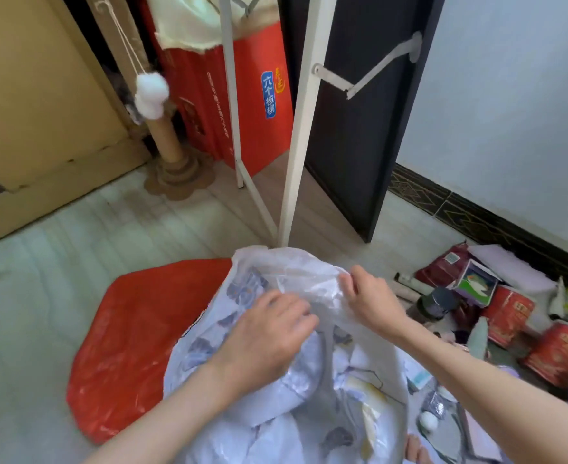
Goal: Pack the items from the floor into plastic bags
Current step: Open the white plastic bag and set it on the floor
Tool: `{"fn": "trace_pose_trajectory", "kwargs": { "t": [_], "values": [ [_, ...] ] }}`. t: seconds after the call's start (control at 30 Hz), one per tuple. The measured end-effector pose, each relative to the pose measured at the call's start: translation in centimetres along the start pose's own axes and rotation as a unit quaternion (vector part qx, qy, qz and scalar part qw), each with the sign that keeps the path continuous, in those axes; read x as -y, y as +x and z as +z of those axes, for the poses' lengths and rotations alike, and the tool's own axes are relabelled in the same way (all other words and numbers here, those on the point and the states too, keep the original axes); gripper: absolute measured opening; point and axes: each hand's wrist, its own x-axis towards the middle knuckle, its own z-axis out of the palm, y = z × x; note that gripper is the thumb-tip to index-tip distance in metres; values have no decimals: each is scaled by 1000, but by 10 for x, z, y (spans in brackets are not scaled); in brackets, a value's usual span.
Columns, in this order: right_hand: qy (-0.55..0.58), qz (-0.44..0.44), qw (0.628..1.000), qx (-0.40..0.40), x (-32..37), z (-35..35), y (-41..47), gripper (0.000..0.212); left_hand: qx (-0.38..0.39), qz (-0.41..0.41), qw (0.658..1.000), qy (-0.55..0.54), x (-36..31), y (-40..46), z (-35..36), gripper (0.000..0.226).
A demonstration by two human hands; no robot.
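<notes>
Two hands work my white bag (276, 390) on the floor: left hand (269, 333) and right hand (369, 303) each pinch its film. Thin plastic could tear if I tug apart; tins (510, 313) wait near, unpacked.

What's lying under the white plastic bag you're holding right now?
A red bag lies flat on the floor, sticking out to the left of the white plastic bag that both hands grip. How far it runs beneath is covered by the white bag.

Thin glossy plastic bag (296, 276) (crinkled, translucent); red bag (125, 346) shiny; white-painted metal rack (304, 128).
</notes>
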Motion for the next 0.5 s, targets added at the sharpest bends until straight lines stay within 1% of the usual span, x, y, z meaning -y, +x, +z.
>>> {"fn": "trace_pose_trajectory", "kwargs": {
  "t": [0.07, 0.13, 0.17, 0.2, 0.23, 0.3, 0.4, 0.47, 0.5],
  "values": [
    [-12, -13, 1000, -18, -9, 4, -1, 31, 110, 48, 993, -8, -16, -6, 42, 19],
    [-76, -50, 995, -33, -18, 5, -2, 35, 215, 55, 975, 2, -19, -13, 83, 22],
    [-119, -87, 988, -54, -24, 6, 0, 39, 295, 52, 954, 17, -18, -11, 92, 32],
    [-166, -128, 975, -74, -31, 7, 3, 43, 355, 39, 934, 32, -14, -11, 101, 45],
    [-203, -158, 963, -83, -40, 9, 6, 45, 402, 30, 914, 43, -8, -14, 109, 56],
    [-240, -182, 950, -79, -55, 8, 13, 41, 485, 3, 873, 48, 11, -23, 122, 66],
    [-280, -188, 939, -68, -71, 6, 25, 32, 578, -75, 808, 82, 38, -39, 125, 75],
    [-295, -187, 935, -63, -76, 8, 30, 35, 601, -147, 783, 55, 51, -49, 130, 79],
    [-293, -182, 937, -59, -76, 10, 32, 38, 604, -162, 779, 50, 52, -49, 131, 79]
  ]
}}
